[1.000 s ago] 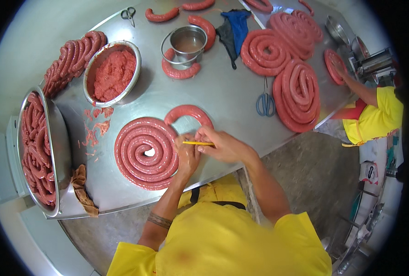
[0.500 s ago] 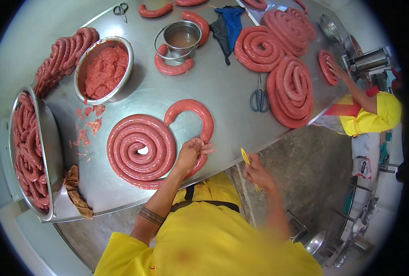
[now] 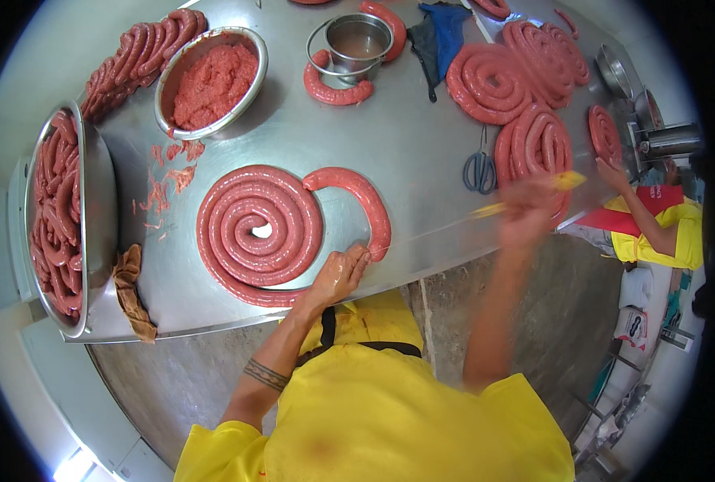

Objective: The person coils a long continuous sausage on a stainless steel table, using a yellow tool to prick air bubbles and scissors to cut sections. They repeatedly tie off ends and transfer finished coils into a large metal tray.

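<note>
On the bench (image 3: 422, 153), my left hand (image 3: 340, 273) presses open fingers on the sausage coil (image 3: 259, 229), mostly wound, tail loose; my blurred right hand (image 3: 526, 210) grips a yellow tool (image 3: 568, 180).

Left hand (image 3: 340, 275) presses coiled sausage (image 3: 261, 229); right hand (image 3: 526, 210) holds yellow string (image 3: 526, 193).

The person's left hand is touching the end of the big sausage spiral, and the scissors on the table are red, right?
Not quite. The head view shows the left hand touching the sausage spiral's end, but the scissors on the steel table have blue-grey handles, not red.
</note>
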A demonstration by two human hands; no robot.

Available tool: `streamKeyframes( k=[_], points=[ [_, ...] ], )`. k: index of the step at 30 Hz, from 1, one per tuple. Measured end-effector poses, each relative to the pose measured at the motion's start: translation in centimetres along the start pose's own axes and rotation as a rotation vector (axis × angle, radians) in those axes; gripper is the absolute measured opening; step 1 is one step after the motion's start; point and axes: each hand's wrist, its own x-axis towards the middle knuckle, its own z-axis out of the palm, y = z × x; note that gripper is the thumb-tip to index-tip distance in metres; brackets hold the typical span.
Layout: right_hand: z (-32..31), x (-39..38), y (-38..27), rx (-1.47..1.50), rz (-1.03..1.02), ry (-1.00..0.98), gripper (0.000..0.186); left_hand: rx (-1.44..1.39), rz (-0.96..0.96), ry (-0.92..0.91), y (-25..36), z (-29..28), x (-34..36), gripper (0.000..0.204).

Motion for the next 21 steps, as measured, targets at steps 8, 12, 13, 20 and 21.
streamKeyframes(
  k=[8, 12, 13, 20, 21],
  points=[
    [-22.7, -8.5, -1.3, 0.063, 0.139, 0.875, 0.022, 0.242, 0.118, -0.144, -1.3, -0.9, -2.3, 0.007],
    [-28.6, -8.7, -6.6, -0.365, -0.172, 0.951, 0.017, 0.328, 0.076, -0.246, -2.7, -2.0, -5.3, 0.008],
    [-28.4, -8.6, -6.4, -0.454, -0.014, 0.851, 0.018, 0.293, 0.042, -0.271, -3.1, -2.1, -6.0, 0.008],
    [-15.9, -13.3, 17.9, -1.458, 0.492, 0.061, 0.045, 0.686, -0.15, 0.804, -10.2, -11.8, -14.4, 0.03],
    [-13.6, -13.7, 20.3, -1.345, 0.494, -0.01, 0.048, 1.02, -0.17, 0.987, -11.5, -13.8, -15.4, 0.034]
  ],
)
